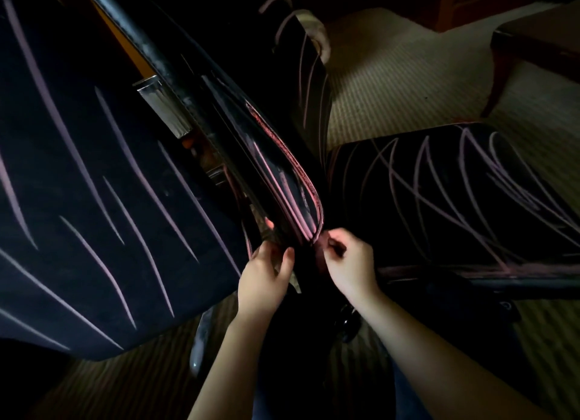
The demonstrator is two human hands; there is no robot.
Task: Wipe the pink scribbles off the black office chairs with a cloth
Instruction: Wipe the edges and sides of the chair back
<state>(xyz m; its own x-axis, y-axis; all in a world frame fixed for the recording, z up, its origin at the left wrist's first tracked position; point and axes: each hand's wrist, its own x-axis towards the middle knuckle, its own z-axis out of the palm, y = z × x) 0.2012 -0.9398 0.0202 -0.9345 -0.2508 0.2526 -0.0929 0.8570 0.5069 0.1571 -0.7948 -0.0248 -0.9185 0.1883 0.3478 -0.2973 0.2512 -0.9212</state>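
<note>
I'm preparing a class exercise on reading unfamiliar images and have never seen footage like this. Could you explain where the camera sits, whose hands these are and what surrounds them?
One picture, taken by a camera worn on a person's head, looking down. No machine: two bare hands. The left hand grips the end of a black armrest streaked pink. The right hand is curled at that tip; whether it holds a cloth is too dark to tell. A black cushion on the left and a chair seat on the right are both scribbled in pink, above striped carpet.
</note>
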